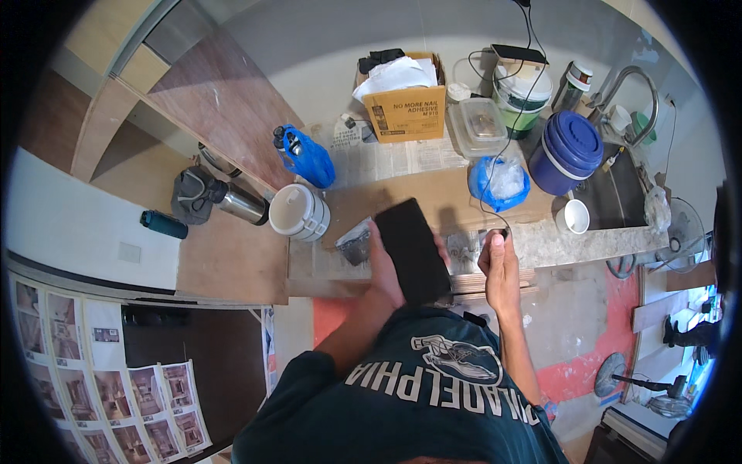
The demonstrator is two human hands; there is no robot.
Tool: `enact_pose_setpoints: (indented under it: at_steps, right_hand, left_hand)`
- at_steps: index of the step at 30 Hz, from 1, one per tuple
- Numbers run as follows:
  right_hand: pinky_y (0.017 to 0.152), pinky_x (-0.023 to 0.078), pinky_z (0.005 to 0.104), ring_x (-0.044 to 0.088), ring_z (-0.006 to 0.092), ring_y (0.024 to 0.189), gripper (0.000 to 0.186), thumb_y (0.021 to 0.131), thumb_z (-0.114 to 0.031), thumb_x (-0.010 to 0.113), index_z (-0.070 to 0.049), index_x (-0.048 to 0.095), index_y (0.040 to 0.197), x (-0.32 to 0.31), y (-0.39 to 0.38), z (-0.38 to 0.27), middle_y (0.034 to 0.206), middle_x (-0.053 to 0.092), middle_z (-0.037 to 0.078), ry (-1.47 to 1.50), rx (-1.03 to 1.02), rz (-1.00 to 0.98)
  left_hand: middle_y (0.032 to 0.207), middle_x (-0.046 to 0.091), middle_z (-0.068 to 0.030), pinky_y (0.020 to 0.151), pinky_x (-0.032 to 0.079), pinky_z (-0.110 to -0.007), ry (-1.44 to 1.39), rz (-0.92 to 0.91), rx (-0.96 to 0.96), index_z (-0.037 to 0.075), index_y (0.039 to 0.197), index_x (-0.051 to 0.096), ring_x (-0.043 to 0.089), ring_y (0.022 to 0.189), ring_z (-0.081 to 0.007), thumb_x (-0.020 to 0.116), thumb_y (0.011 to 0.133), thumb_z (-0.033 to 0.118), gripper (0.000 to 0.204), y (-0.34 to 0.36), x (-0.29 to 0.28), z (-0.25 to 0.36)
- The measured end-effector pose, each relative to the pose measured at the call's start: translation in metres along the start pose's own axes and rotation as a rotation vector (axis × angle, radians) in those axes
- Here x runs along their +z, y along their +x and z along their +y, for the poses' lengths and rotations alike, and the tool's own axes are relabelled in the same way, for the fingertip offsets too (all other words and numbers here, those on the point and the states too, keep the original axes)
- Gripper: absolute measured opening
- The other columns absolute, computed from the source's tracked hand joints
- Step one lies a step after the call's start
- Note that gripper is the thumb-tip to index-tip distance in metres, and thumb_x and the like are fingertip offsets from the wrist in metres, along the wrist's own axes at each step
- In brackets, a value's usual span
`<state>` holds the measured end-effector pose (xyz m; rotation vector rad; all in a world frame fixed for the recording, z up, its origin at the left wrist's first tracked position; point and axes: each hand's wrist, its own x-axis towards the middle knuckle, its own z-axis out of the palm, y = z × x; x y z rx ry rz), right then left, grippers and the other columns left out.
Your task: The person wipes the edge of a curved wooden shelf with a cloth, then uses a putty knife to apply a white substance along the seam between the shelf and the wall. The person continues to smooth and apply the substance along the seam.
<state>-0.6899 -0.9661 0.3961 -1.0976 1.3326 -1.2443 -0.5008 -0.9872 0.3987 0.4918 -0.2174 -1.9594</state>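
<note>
My left hand (pixel 384 271) is wrapped round a large black smartphone (pixel 414 251), its dark face turned up in front of my chest. The thumb lies along one long edge, and fingertips show past the other. To the right, my right hand (pixel 502 267) is closed in a pinch on the end of a thin black cable (pixel 484 199), held apart from the phone. The cable runs up past a blue plastic bag (pixel 500 184) toward the wall. Its plug is mostly hidden by my fingers.
Along the counter stand a white tub (pixel 298 213), a cardboard box (pixel 406 108), a clear plastic container (pixel 478 126), a blue water jug (pixel 566 152) and a white cup (pixel 573 216). A sink (pixel 614 185) lies at the right. A steel flask (pixel 239 203) rests at the left.
</note>
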Motion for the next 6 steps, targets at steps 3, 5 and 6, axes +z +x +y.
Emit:
enact_pose_setpoints:
  at_steps: [3,5,6]
  right_hand:
    - [0.058,0.039,0.0262,0.045,0.0091,0.066,0.041,0.102,-0.04,0.041,-0.002,0.058,0.103,-0.004,0.001,0.0,0.07,0.05,0.001,-0.181,-0.059,-0.226]
    - [0.062,0.039,0.0265,0.047,0.0108,0.066,0.039,0.102,-0.038,0.043,-0.004,0.061,0.109,0.001,-0.004,-0.007,0.068,0.051,0.002,-0.202,0.028,-0.334]
    - [0.064,0.04,0.0267,0.048,0.0116,0.066,0.039,0.101,-0.038,0.044,-0.005,0.062,0.111,0.006,-0.008,-0.015,0.066,0.052,0.003,-0.21,0.069,-0.388]
  left_hand:
    - [0.097,0.058,-0.0159,0.085,0.047,-0.048,-0.157,-0.087,0.026,0.001,0.105,0.055,0.058,0.09,-0.0304,0.03,0.081,0.083,0.09,0.01,-0.003,0.017]
    - [0.106,0.055,-0.0145,0.091,0.044,-0.045,-0.242,-0.242,0.051,0.002,0.11,0.052,0.054,0.098,-0.0295,0.031,0.081,0.082,0.088,0.02,-0.011,0.021]
    - [0.111,0.053,-0.0138,0.094,0.043,-0.043,-0.281,-0.32,0.067,0.002,0.112,0.051,0.052,0.103,-0.029,0.031,0.081,0.082,0.088,0.026,-0.017,0.023]
